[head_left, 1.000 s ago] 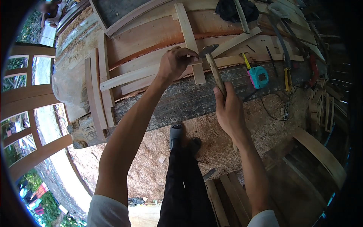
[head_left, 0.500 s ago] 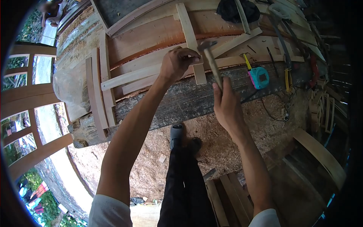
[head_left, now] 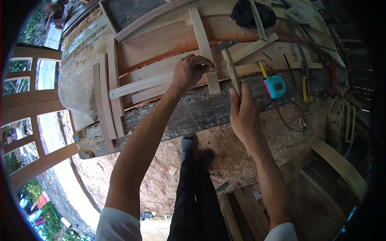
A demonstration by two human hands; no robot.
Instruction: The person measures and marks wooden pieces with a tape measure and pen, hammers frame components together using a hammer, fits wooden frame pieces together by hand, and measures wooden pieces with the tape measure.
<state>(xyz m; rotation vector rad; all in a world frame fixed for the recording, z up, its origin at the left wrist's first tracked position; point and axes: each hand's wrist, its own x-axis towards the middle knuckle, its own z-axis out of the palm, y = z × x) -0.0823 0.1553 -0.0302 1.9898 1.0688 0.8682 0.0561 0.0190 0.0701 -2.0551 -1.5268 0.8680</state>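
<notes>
My right hand (head_left: 246, 116) is wrapped around the wooden handle of a hammer (head_left: 232, 68), its metal head raised just right of a crossing wood strip (head_left: 201, 30). Close by on the left, my left hand (head_left: 191, 72) has thumb and fingers pinched together over that strip, near where it crosses a long wooden rail (head_left: 140, 85). Whatever the pinch holds is too small to make out. To the right of the hammer lies a turquoise and pink tape measure (head_left: 276, 86), with a short length of yellow blade out.
The strips lie on a thick, weathered wooden beam (head_left: 193, 106). A black plastic bag (head_left: 253, 15), a handsaw with a yellow handle (head_left: 306, 90) and a clear plastic bag (head_left: 76, 96) are around. Sawdust covers the floor (head_left: 161, 176). Another person (head_left: 60, 18) sits far at upper left.
The hammer head has moved slightly up and to the right, away from my left hand. My left hand keeps its pinch at the strip. The whole view has shifted a little.
</notes>
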